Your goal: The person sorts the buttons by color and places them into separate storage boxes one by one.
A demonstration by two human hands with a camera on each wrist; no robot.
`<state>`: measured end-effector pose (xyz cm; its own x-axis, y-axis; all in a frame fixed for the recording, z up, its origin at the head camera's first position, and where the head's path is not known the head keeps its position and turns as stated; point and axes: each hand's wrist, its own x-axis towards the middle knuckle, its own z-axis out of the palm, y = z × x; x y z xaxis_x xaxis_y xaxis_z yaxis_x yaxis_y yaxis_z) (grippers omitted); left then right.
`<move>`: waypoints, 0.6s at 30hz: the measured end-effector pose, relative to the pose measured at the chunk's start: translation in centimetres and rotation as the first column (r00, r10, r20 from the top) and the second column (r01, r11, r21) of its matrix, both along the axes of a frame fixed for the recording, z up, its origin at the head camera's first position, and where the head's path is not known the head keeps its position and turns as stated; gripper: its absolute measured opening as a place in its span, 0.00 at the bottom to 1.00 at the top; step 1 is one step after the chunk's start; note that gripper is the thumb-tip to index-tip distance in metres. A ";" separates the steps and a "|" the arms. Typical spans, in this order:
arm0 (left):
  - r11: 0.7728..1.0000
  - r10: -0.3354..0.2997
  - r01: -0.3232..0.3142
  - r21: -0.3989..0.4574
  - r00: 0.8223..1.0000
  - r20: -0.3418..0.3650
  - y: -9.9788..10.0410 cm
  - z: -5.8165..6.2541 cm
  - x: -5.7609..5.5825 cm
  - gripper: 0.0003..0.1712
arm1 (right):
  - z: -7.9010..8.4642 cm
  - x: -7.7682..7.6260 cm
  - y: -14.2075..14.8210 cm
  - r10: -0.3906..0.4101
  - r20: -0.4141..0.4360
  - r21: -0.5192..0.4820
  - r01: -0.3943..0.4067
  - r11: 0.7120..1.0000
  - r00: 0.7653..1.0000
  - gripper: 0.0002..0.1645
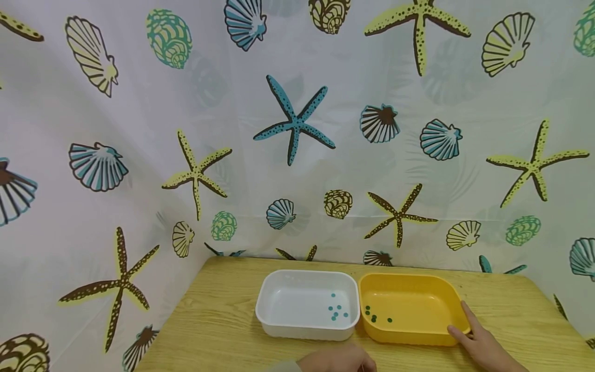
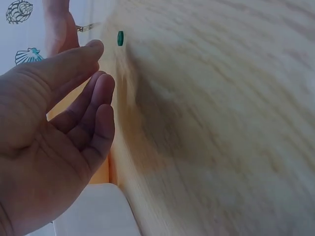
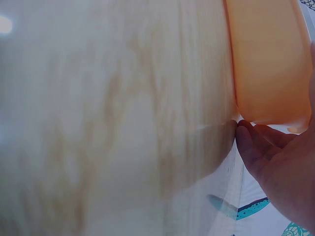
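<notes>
My left hand (image 1: 341, 357) is low over the table at the bottom of the head view, in front of the white tray (image 1: 304, 335). Its fingers bend loosely, with nothing between thumb and fingertips in the left wrist view. A small green disc (image 2: 120, 38) lies on the table just past those fingertips. At the front right corner of the yellow tray (image 1: 413, 338), my right hand (image 1: 483, 343) holds on, thumb at the front rim and fingers along the right side. Dark green discs (image 1: 389, 320) lie in the yellow tray, and teal discs (image 1: 333, 295) in the white one.
Both trays stand side by side on a wood-grain table (image 1: 223, 305). A white curtain (image 1: 325, 165) printed with starfish and shells hangs behind the table and along its sides.
</notes>
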<state>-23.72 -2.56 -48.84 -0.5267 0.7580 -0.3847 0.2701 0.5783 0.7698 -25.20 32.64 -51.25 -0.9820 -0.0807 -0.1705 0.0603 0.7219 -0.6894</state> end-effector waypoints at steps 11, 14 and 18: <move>0.999 0.047 -0.049 0.024 0.996 0.076 0.3 -0.9 0.4 0.05 | 0.1 0.1 0.0 0.007 -0.015 0.001 -0.007 1.000 1.000 0.53; 0.998 0.040 -0.045 0.042 0.994 0.104 0.5 -1.2 0.5 0.06 | 0.0 0.1 0.1 0.009 -0.014 -0.004 -0.009 1.000 1.000 0.53; 0.999 0.032 -0.034 0.029 0.995 0.092 0.7 -1.3 0.6 0.07 | 0.0 0.1 0.1 0.011 -0.017 -0.013 -0.012 1.000 1.000 0.52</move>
